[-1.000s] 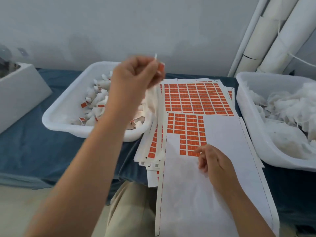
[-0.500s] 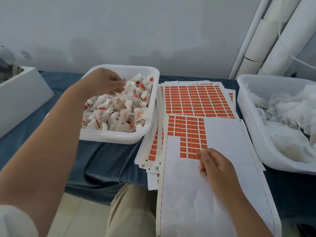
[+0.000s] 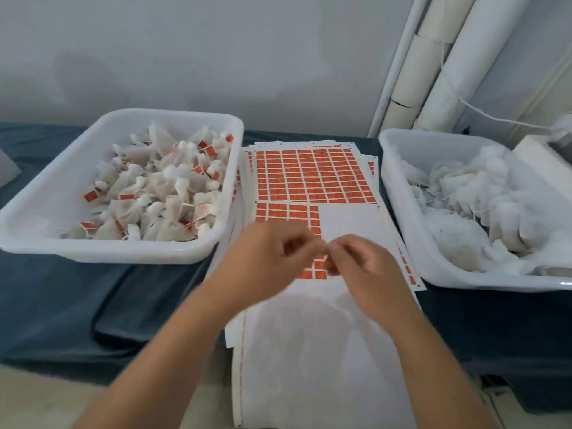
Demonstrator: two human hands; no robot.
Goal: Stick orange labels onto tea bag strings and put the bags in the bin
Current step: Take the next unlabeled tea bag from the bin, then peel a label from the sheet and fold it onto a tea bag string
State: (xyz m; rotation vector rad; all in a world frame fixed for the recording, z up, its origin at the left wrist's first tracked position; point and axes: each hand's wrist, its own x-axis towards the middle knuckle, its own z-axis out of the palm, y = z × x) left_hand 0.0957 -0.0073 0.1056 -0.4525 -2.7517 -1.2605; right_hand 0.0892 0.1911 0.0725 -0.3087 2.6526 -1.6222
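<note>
labels: orange labels (image 3: 312, 178) on sheet stack (image 3: 349, 221), between the bins
hands: left hand (image 3: 266, 258), right hand (image 3: 368, 267) above the sheet, curled fingertips meeting; blurred, cannot tell any grip
left bin: bin (image 3: 173, 114) with tagged tea bags (image 3: 161, 193)
right bin: tub (image 3: 399, 193) of untagged bags (image 3: 483, 199)

Left bin (image 3: 173, 114): being shown in plain white.
Tea bags (image 3: 161, 193): being shown in white, with orange labels (image 3: 91, 196).
Label sheets (image 3: 309, 178): white, being covered by an orange grid.
Tablecloth (image 3: 46, 305): being shown in dark blue.
Right bin (image 3: 411, 243): being shown in white.
</note>
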